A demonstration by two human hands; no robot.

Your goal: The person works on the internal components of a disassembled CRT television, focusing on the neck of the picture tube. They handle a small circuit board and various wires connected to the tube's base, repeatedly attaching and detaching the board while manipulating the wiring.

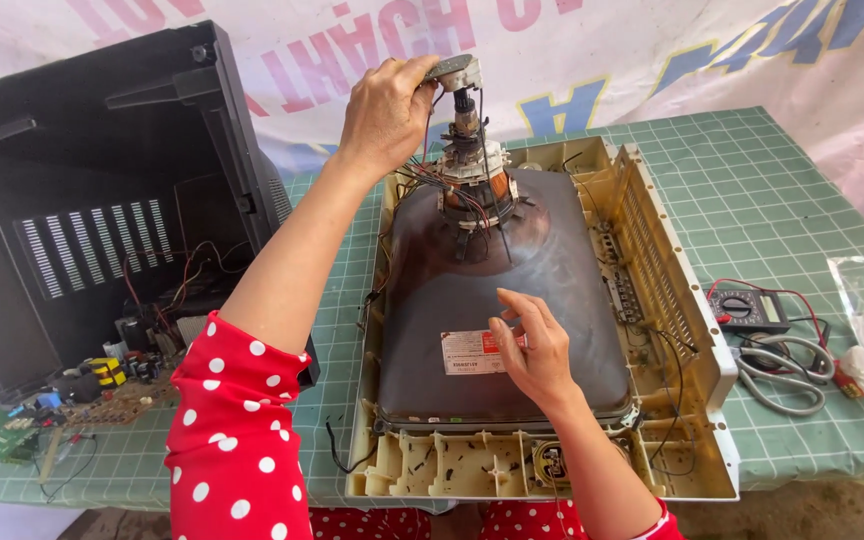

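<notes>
While the left hand (384, 112) pinches the small circuit board (452, 71) atop the tube neck (467, 125), upper centre, fingers closed. Right hand (535, 345) rests open, fingers spread, on the picture tube (452, 290) mid-frame.

Red short sleeves (232, 430) with white polka dots, forearms bare.

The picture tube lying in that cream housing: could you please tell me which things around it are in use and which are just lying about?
In use:
left hand gripping small board on tube neck
right hand resting on picture tube
cream housing

Lying about:
black back cover
circuit board
multimeter
grey cable
</notes>
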